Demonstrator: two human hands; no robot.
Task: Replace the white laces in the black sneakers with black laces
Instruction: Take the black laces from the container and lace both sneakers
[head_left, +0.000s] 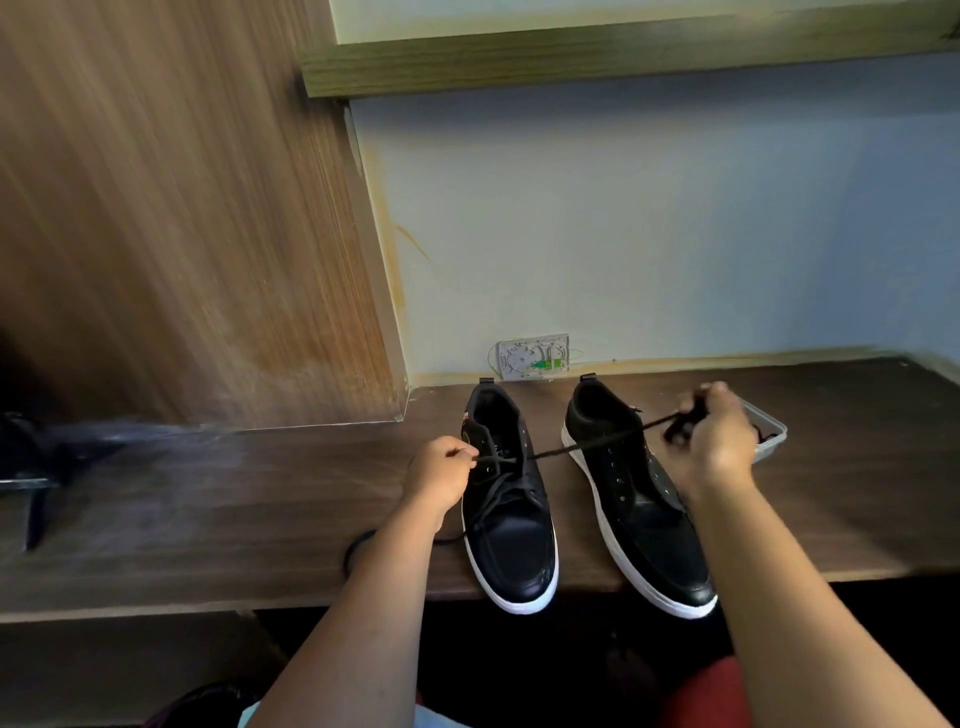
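Note:
Two black sneakers with white soles stand side by side at the front edge of the wooden desk (260, 499), toes toward me. The left sneaker (511, 525) carries a black lace (587, 447) threaded through its lower eyelets. My left hand (441, 473) pinches one end of that lace beside the shoe's left eyelets. The lace runs taut to the right, over the right sneaker (639, 509), into my right hand (719, 441), which grips the bunched other end. The right sneaker shows bare eyelets with no lace. No white lace is in view.
A clear plastic tray (769, 436) sits behind my right hand, with something dark in it. A white wall socket box (532, 356) is behind the shoes. A wooden cabinet side (182, 234) rises at the left. A loose loop of black lace (358, 545) lies under my left forearm.

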